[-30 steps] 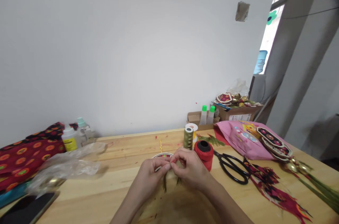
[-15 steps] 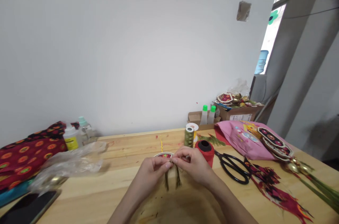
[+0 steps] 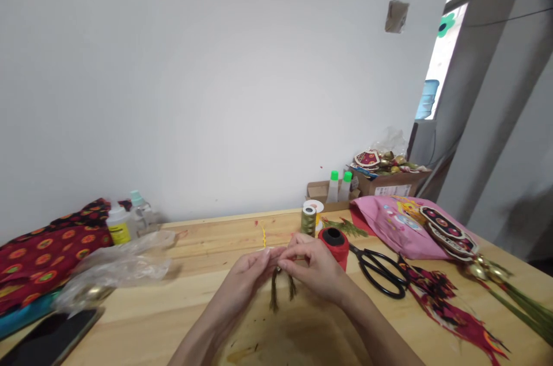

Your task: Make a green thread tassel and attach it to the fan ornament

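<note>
Thumb raised from a moment earlier, the left hand [image 3: 244,275] shows no certain grip as fingers of the right hand [image 3: 318,269] narrowly pinch olive tassel strands [image 3: 273,295] over the tabletop [image 3: 164,314], where a slackened pinch could drop them.

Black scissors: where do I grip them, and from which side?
Probably best by the handle loops, with the right hand coming from the near side: the loops lie toward the person, wide and open, while the blades point away toward the red spool. Avoid the right end, where cloth scraps crowd the loops.
</note>
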Available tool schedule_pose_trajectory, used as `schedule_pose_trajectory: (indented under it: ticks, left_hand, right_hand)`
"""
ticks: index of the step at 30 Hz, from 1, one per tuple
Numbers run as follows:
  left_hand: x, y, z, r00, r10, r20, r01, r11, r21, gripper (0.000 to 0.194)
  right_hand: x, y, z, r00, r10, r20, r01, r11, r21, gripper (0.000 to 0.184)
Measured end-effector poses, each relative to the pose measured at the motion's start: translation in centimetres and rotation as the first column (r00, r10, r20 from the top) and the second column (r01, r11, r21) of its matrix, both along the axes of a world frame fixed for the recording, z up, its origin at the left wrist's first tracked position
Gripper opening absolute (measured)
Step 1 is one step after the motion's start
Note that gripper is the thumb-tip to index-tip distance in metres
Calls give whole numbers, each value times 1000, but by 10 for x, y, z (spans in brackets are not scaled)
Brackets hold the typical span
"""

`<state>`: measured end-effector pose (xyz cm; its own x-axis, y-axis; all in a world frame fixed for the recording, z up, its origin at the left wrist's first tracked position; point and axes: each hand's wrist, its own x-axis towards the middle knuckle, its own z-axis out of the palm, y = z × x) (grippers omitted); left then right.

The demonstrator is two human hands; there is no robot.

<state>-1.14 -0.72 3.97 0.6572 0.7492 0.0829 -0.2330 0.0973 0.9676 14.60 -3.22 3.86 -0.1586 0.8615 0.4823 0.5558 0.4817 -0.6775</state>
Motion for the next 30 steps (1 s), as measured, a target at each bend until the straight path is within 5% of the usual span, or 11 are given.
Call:
schedule_pose_trajectory:
  ticks: [4, 12, 30]
  left_hand:
    - [2, -3, 2, 996, -87, 11, 87, 996, -30, 27]
    - [1, 1, -10, 994, -42, 97, 58, 983, -175, 23]
    - [4, 4, -17, 982, 91, 168, -40, 958, -285, 19]
  right_hand:
    - [2, 1, 9, 995, -6, 102, 7, 1000, -6, 12]
    - [1, 5, 31, 977, 109, 183, -108, 994, -14, 10]
    - [-1, 18, 35, 969, 117, 217, -112, 993, -32, 11]
